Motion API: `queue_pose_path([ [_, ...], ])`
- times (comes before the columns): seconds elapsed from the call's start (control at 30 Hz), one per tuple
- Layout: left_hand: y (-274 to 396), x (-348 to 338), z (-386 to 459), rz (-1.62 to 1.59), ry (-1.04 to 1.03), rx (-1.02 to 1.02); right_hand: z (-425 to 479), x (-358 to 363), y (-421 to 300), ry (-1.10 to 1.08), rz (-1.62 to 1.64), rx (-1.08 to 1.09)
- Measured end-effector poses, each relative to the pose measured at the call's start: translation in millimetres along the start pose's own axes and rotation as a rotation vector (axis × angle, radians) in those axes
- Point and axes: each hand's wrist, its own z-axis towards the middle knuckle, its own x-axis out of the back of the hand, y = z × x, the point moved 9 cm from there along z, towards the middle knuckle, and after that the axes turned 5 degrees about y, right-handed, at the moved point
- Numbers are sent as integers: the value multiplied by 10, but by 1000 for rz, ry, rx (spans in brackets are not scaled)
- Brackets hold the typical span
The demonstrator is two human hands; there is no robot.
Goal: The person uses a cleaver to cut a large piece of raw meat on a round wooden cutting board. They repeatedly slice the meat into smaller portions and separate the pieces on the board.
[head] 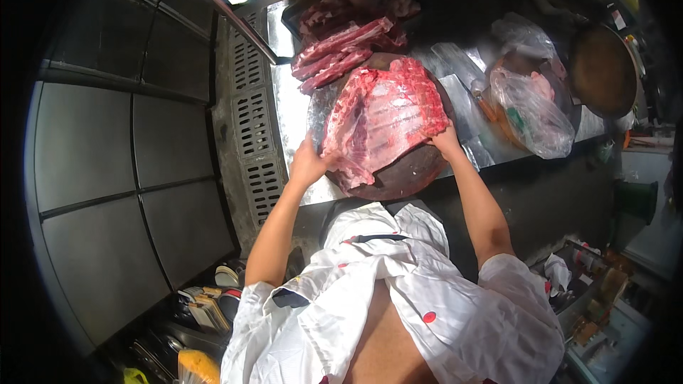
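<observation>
A large slab of raw ribs (392,112) lies on a round, dark chopping block (411,173), its bony inner side up. My left hand (308,162) grips the slab's left edge near its lower corner. At the slab's right edge, my right hand (444,141) holds the meat, some fingers hidden beneath it. Cut strips of raw ribs (339,56) are piled just beyond the block, at its upper left. Behind them, more raw meat (368,2) rests in a dark tray. Two cleavers, one with a broad blade (458,98), lie right of the block.
Right of the cleavers, clear plastic bags (533,112) with meat lie on the steel counter. A second round board (603,72) is farther right. A metal pole (229,10) slants across the upper left. Slotted drain covers (254,125) run along the floor beside steel cabinets (85,144).
</observation>
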Motion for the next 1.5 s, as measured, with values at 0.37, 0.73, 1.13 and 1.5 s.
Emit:
queue_pose_path([
  [0.37, -652, -703, 158, -631, -501, 635, -430, 137, 107, -7, 10, -255],
  [0.73, -687, -962, -242, -864, -651, 681, -396, -191, 166, 28, 125, -141],
  [1.13, -28, -1510, -939, -914, -235, 667, 277, -450, -1052, 89, -624, 403],
  [1.5, 157, -966, -794, -250, 318, 329, 554, 1266, -707, 250, -696, 475],
])
